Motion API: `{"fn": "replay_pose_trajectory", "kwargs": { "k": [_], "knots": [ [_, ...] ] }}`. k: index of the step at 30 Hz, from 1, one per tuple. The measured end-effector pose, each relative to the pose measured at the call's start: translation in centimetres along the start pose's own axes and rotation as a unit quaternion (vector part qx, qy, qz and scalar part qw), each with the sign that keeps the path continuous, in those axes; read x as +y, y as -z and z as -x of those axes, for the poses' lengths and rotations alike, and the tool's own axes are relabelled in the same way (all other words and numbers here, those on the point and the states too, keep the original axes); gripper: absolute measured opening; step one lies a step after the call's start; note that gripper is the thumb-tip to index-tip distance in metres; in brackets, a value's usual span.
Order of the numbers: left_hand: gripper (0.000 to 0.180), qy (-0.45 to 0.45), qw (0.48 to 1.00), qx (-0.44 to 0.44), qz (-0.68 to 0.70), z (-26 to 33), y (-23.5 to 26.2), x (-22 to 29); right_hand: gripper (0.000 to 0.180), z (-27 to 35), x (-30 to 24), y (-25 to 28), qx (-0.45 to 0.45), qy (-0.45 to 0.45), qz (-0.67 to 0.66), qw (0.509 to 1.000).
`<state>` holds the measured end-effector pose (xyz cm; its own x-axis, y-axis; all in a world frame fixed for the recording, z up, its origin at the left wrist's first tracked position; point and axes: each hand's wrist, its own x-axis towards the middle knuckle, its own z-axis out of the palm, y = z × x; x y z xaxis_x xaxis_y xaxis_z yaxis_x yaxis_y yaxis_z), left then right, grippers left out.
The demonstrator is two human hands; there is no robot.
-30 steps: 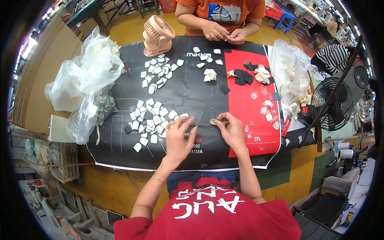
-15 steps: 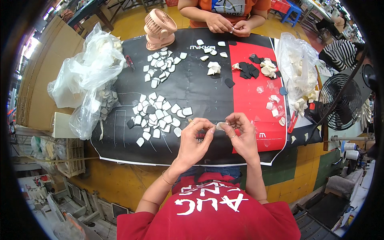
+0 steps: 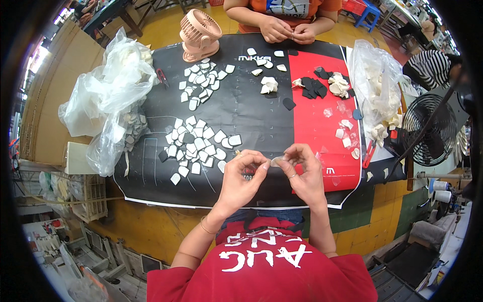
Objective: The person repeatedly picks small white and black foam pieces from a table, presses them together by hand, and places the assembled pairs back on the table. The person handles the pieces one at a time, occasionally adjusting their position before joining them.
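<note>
A small pale rounded piece (image 3: 275, 161) is pinched between the thumb and forefinger of my right hand (image 3: 306, 176). My left hand (image 3: 242, 177) is closed too, thumb and forefinger pressed together at the piece's left edge; a ring shows on it. Both hands hover over the near part of the black-and-red table sheet (image 3: 271, 194). Left of them lies a loose pile of white, black-edged rounded pieces (image 3: 197, 143). Farther off is a second, smaller group of such pieces (image 3: 201, 80).
A pink fan (image 3: 200, 35) stands at the far left, beside clear bags (image 3: 113, 85). Black patches (image 3: 314, 88) and cream patches (image 3: 338, 85) lie on the red area. Red-handled scissors (image 3: 369, 153) rest near another bag (image 3: 375, 75). Across the table, a person's hands (image 3: 291, 32) meet.
My fingers have shifted slightly around the pale piece, which now looks flatter and shows less of its face. Both hands stay nearly in place. The piles look unchanged.
</note>
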<state>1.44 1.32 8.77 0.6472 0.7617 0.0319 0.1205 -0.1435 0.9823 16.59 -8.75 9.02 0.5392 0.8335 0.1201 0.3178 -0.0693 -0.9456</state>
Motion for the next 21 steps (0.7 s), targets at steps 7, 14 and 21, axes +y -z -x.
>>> {"fn": "replay_pose_trajectory", "kwargs": {
  "k": [7, 14, 21],
  "knots": [
    [0.009, -0.156, 0.972, 0.111, -0.135, 0.2, -1.1, 0.4, 0.013, 1.1, -2.2, -0.7, -0.007, 0.037, 0.056, 0.998],
    [0.012, -0.190, 0.961, 0.105, -0.173, 0.7, -1.6, 0.3, 0.012, 1.2, -2.3, -0.8, -0.010, 0.058, 0.099, 0.993],
    [0.011, -0.162, 0.971, 0.102, -0.146, 0.7, -1.8, 0.5, 0.010, 1.1, -2.0, -0.7, -0.009, 0.090, 0.126, 0.988]
  ]
}}
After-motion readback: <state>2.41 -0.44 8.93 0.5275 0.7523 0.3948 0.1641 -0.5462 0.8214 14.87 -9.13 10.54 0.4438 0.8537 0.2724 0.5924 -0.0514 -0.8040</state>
